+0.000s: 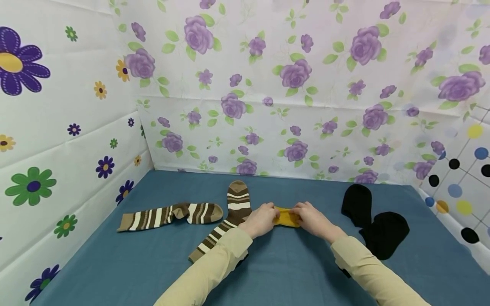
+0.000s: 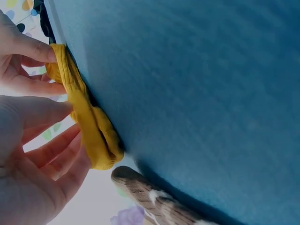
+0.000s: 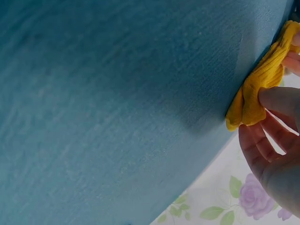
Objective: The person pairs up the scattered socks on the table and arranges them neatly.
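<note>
A folded yellow sock [image 1: 286,217] lies at the middle of the blue table, with one hand at each end of it. My left hand [image 1: 262,220] pinches its left end between thumb and fingers; in the left wrist view the sock [image 2: 89,122] looks doubled over into a thick, ribbed bundle. At the other end, my right hand [image 1: 313,219] holds the sock with thumb on the near side and fingers behind, as the right wrist view [image 3: 253,101] shows. Just left of my left hand is a brown-and-white striped sock [image 1: 238,199], partly hidden by that forearm.
A second striped sock [image 1: 153,218] lies sideways farther left. Two black socks [image 1: 357,204] lie on the right, the nearer one [image 1: 386,234] beside my right sleeve. Flowered sheeting [image 1: 264,93] rises behind the blue tabletop [image 1: 283,272], with more patterned sheets at both sides.
</note>
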`<state>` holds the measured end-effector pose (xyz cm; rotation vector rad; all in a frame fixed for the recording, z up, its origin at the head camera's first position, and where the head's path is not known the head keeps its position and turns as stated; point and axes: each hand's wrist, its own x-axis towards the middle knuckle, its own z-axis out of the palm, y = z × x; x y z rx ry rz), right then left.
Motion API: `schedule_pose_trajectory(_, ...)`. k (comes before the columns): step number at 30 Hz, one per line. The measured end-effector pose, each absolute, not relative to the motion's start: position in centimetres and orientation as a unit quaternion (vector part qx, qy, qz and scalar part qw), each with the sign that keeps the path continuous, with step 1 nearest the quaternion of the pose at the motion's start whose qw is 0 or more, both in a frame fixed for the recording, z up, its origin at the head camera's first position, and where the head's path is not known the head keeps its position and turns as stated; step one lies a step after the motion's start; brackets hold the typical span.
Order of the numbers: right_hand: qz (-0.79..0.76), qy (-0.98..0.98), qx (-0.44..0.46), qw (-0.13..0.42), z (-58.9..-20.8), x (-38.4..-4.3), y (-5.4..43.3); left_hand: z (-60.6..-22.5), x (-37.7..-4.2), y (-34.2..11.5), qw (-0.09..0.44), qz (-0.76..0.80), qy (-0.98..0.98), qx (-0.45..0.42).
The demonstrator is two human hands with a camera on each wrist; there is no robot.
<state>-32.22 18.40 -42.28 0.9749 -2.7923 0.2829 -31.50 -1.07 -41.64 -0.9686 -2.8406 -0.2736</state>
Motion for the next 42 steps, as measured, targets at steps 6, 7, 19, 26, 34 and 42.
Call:
schedule_pose_trajectory(6, 0.109, -0.94, 0.313, 0.085, -42.4, -32.1, 18.3, -41.6, -31.8, -1.6, 0.137, -0.12, -0.935, -0.305)
schedule_pose_trajectory(7, 0.11, -0.94, 0.312, 0.085, -42.4, -32.0, 18.3, -41.6, -31.9, -1.7, 0.151, -0.127, -0.934, -0.297)
schedule_pose_trajectory(19, 0.126, -0.943, 0.298, 0.073, -42.1, -32.0, 18.3, -41.4, -32.6, -1.6, 0.151, -0.146, -0.95, -0.232)
schedule_pose_trajectory(26, 0.123, -0.944, 0.296, 0.075, -42.3, -32.0, 18.2, -41.4, -33.5, -0.8, 0.122, -0.179, -0.956, -0.198)
schedule_pose_trajectory(34, 0.122, -0.944, 0.295, 0.08, -42.5, -32.1, 18.2, -41.2, -34.1, -0.7, 0.049, -0.312, -0.938, -0.145)
schedule_pose_trajectory(42, 0.119, -0.944, 0.297, 0.084, -42.5, -32.1, 18.3, -41.3, -34.4, -1.0, 0.03, -0.395, -0.902, -0.17)
